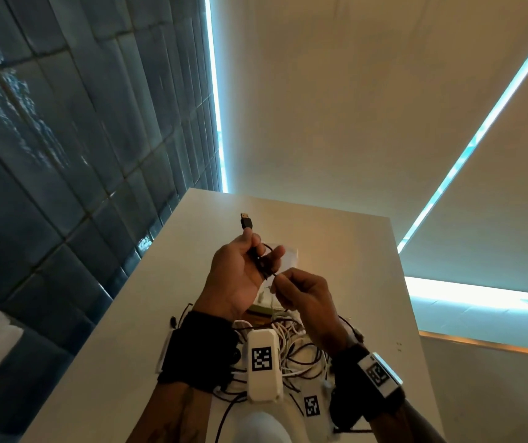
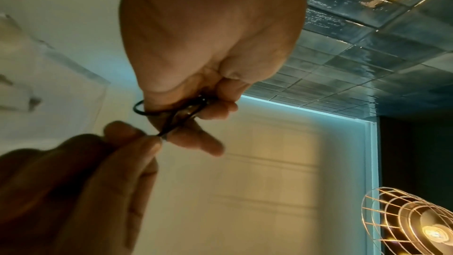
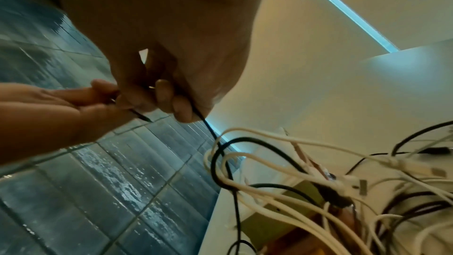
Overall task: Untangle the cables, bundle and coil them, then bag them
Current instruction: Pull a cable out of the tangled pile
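My left hand (image 1: 249, 260) is raised above the table and grips a black USB cable (image 1: 261, 260); its USB plug (image 1: 246, 220) sticks up past my fingers. My right hand (image 1: 288, 284) pinches the same black cable just below the left hand, seen close in the left wrist view as black cable (image 2: 171, 121) between the right fingertips (image 2: 149, 141). In the right wrist view the black cable (image 3: 210, 133) runs down from my fingers into the tangle. A tangle of white and black cables (image 1: 294, 350) lies on the table under my wrists.
The white table (image 1: 147, 302) has its left edge beside a dark tiled wall (image 1: 64, 139). A clear bag or white packet (image 1: 289, 255) lies behind my hands. A wire-cage lamp (image 2: 412, 226) glows off to the side.
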`<control>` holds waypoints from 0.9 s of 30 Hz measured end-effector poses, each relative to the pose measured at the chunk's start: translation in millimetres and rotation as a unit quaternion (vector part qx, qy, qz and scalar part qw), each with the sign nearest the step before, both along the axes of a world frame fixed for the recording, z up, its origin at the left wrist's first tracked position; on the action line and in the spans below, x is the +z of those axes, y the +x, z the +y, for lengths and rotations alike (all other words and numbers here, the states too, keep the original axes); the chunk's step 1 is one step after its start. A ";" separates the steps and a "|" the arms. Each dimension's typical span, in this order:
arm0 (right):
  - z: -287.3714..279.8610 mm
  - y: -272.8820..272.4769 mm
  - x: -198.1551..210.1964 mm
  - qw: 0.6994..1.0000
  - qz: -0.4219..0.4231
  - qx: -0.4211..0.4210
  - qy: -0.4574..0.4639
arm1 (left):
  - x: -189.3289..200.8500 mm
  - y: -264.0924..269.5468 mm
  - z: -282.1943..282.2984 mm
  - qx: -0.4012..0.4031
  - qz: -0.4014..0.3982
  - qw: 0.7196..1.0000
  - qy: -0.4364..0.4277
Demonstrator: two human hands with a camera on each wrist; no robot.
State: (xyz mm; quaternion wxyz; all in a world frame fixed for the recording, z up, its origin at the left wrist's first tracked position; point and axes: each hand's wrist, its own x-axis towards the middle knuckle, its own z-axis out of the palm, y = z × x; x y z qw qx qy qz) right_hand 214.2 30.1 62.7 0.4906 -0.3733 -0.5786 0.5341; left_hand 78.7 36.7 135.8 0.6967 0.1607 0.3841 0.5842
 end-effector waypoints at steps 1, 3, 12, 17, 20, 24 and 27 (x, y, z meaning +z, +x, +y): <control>1.0 2.1 -4.4 1.000 -0.013 0.004 -0.008 | 1.9 -0.5 0.5 0.004 0.002 1.000 0.014; 3.8 6.6 -16.8 0.999 -0.036 0.012 -0.027 | 5.0 -2.0 1.7 0.004 0.025 0.999 0.039; 7.4 13.9 -56.8 0.992 -0.112 -0.003 -0.050 | 5.2 -6.5 -2.4 0.014 0.081 0.992 0.099; 10.1 6.9 -68.2 0.990 -0.119 -0.010 -0.069 | 8.2 -12.3 -5.3 0.031 0.087 0.987 0.129; 14.2 2.8 -80.8 0.989 -0.129 -0.012 -0.070 | 14.6 -15.9 -5.9 0.035 0.077 0.986 0.147; 17.7 -0.3 -94.0 0.983 -0.157 -0.006 -0.095 | 27.7 -24.1 -8.1 0.038 0.059 0.981 0.179; 22.9 -5.5 -90.0 0.978 -0.178 -0.046 -0.102 | 31.8 -29.6 -10.0 0.033 0.085 0.979 0.183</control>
